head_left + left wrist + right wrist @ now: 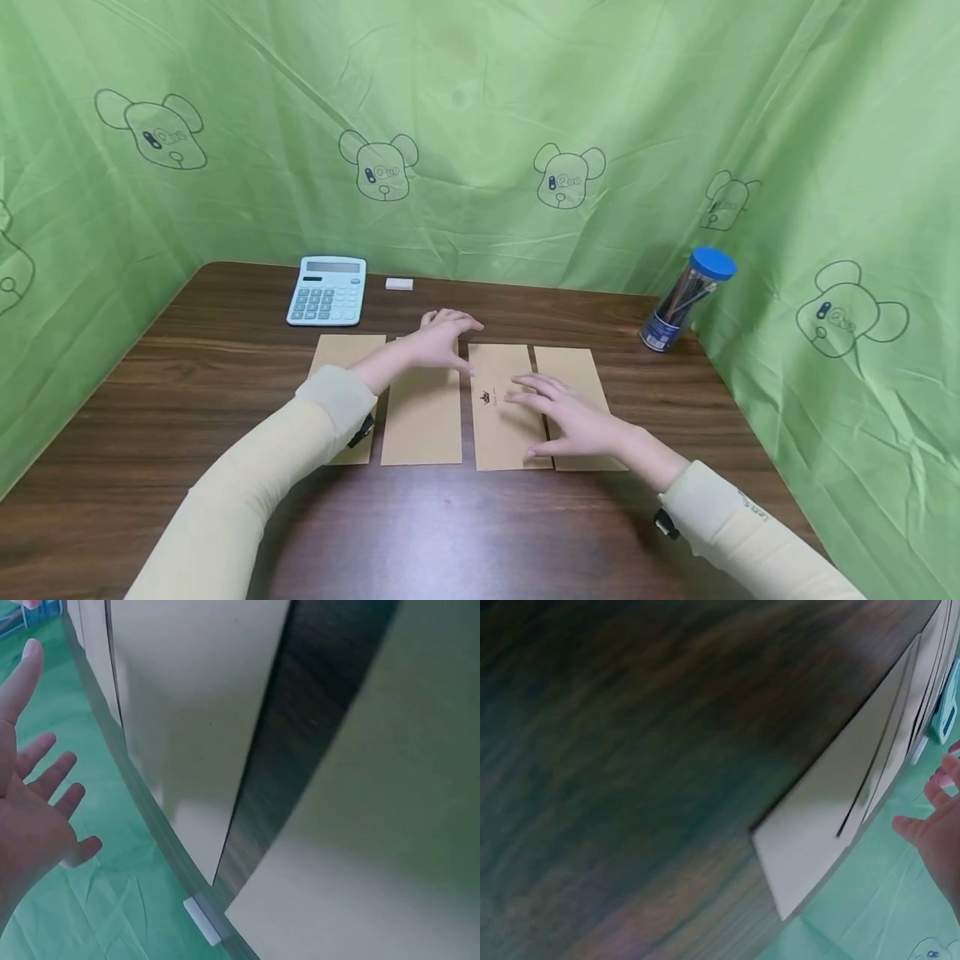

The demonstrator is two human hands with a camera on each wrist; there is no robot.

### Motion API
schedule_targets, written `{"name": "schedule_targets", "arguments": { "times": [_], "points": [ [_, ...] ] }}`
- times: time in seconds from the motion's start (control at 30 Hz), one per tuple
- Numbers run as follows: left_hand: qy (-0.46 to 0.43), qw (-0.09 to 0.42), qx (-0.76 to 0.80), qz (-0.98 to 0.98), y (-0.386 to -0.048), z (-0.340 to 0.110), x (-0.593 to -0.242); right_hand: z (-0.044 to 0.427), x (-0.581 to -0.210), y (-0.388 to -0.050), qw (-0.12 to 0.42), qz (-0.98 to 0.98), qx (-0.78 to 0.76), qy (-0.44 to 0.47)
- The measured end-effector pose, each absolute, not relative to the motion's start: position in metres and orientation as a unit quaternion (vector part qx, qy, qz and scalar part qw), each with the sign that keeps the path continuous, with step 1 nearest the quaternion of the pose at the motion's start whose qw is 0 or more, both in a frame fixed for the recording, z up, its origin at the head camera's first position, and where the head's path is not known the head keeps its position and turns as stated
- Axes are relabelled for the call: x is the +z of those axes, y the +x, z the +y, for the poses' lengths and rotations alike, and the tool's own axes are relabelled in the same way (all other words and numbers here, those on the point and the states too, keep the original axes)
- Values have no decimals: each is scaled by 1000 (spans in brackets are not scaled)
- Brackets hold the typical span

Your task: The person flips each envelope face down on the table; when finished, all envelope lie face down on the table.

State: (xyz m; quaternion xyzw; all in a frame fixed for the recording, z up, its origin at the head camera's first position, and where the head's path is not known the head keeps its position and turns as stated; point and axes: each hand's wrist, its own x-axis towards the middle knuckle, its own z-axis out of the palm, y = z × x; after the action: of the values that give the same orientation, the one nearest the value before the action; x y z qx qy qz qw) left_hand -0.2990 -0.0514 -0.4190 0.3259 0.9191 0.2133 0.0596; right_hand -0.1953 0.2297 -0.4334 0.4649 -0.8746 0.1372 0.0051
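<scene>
Several flat kraft-brown paper rectangles lie side by side on the table; whether they are envelopes or thin notebooks I cannot tell. My left hand [437,340] is over the far end of the second rectangle from the left [422,421], fingers spread, holding nothing. My right hand [577,421] hovers over the two right-hand ones, fingers apart and holding nothing. A small dark crown print marks the third rectangle [501,437]; part of the rightmost one [573,367] is hidden by my hand. My left forearm partly covers the leftmost one [348,350].
A light-blue calculator [327,292] and a white eraser-like block [399,284] lie at the back left. At the back right stands a clear tube with a blue lid [678,304], with pencil-like sticks inside. Green cloth [480,100] hangs around the brown wooden table [450,533].
</scene>
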Motion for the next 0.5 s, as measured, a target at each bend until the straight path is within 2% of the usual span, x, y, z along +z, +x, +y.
{"name": "schedule_targets", "arguments": {
  "times": [0.5],
  "points": [
    [364,77,166,913,-314,-34,-441,241,-444,-199,-20,-860,111,498]
  ]
}}
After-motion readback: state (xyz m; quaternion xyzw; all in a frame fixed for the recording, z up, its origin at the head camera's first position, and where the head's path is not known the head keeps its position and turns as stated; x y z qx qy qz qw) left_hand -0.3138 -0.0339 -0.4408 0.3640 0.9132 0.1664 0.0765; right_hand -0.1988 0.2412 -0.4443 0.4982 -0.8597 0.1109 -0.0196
